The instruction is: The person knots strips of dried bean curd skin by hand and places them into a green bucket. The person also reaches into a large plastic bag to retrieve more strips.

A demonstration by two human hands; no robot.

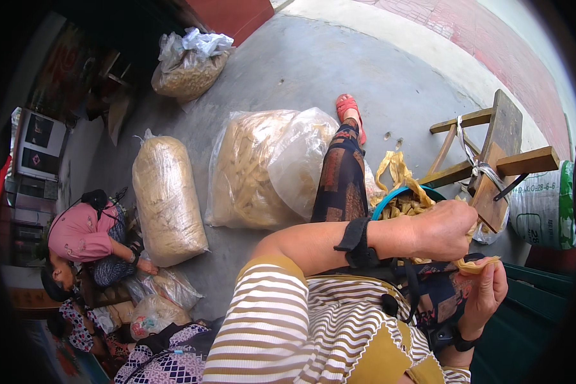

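The right hand had its grip together, thumb and fingers clamped on one tan strip; the left hand was folded into a fist just above, its grip apparently clamped on the same strip, whose tan edge showed below the knuckles. That strip lay between the two hands, in front of the lap.

Working it well probably called for a firm but gentle hold near both ends, an even pull in line with the strip, and no sharp jerk, since so thin and wrinkled a piece could tear.

Counted outward, there were two hands on one strip, then one teal basin with a heap of strips too tangled to count. Past it stood one wooden frame and one white-and-green sack. Farther off were one wide bag, one tall bag, one co-worker and, farthest, one knotted bag.
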